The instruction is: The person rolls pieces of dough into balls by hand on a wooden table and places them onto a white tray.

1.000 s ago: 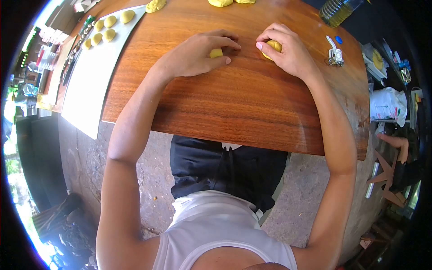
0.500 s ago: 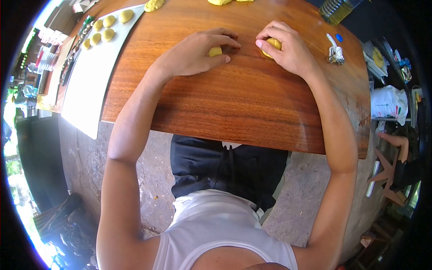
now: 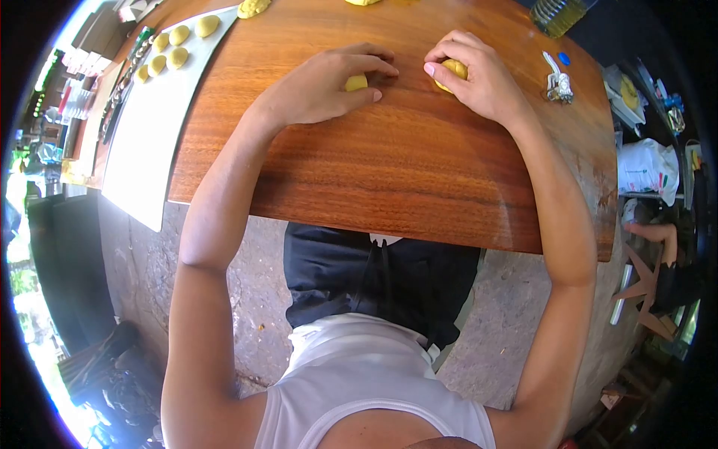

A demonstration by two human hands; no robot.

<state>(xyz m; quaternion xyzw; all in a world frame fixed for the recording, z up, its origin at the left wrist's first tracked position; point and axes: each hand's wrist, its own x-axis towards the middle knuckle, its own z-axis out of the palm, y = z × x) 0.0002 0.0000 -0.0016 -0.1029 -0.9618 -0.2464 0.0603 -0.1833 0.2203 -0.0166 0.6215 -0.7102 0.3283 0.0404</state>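
My left hand [image 3: 325, 84] is cupped over a ball of yellow dough [image 3: 356, 83] on the wooden table, fingers curled around it and thumb on the near side. Most of that ball is hidden under the palm. To the right, my right hand [image 3: 477, 78] wraps round a second yellow dough ball [image 3: 455, 71], whose left side shows between thumb and fingers. Both balls appear to rest on the tabletop [image 3: 396, 172].
Several round dough pieces [image 3: 177, 57] lie on a white board [image 3: 146, 142] at the left. Larger dough lumps [image 3: 254, 7] sit at the far edge of view. A jar of yellowish liquid [image 3: 552, 19], a blue cap [image 3: 563, 57] and a crumpled white item [image 3: 558, 86] are at the right.
My right hand has shifted very slightly away from me with its dough ball. My left hand stays almost in place. One far dough lump has slipped out of view.
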